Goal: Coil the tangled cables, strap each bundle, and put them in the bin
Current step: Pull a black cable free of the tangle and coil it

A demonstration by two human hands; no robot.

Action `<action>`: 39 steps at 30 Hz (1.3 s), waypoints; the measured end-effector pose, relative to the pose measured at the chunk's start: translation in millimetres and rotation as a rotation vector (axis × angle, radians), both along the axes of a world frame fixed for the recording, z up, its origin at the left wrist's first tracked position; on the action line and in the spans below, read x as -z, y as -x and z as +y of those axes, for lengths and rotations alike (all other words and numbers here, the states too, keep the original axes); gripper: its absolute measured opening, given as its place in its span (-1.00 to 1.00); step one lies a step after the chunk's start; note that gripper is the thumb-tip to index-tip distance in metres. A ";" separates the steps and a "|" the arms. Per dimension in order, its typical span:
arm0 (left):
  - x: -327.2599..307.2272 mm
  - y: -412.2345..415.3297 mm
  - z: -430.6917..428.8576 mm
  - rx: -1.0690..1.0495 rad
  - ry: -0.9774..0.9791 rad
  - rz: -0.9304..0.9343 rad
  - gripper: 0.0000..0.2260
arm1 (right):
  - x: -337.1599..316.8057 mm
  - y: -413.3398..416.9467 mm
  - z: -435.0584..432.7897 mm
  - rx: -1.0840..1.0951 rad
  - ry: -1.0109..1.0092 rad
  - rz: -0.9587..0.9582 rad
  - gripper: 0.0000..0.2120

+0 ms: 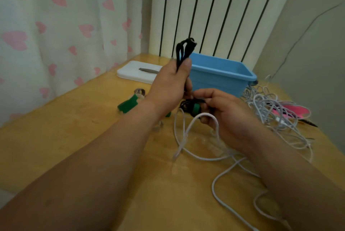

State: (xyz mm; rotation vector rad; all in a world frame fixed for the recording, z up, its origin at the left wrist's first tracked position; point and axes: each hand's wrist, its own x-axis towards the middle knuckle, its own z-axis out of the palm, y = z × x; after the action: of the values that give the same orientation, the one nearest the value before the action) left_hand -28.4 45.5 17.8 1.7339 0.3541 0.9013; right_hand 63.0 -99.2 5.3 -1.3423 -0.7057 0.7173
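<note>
Left hand: your fingers grip the coiled black cable upright, its loops standing above your fist.
Right hand: your fingers pinch the green strap at the bundle's lower end.
Blue bin: on the table, just behind your hands.
White cables: tangled on the table to your right.

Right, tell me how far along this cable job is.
Done: the black cable is coiled into loops. In hand: the left hand grips the coil while the right hand pinches a green strap at its lower end. Left: the white cables lie tangled on the table, spare straps wait, and no bundle shows in the blue bin, whose floor is hidden.
</note>
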 end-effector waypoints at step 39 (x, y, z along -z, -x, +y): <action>6.9 -14.1 -26.1 0.395 0.299 0.118 -0.77 | -30.6 -8.9 -47.7 -0.019 -0.273 -0.021 -0.81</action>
State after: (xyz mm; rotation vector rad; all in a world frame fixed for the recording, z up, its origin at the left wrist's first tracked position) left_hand -14.3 19.4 11.0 1.5093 0.1994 0.4372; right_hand 71.9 -146.9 35.8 -1.0956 -0.8038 0.5983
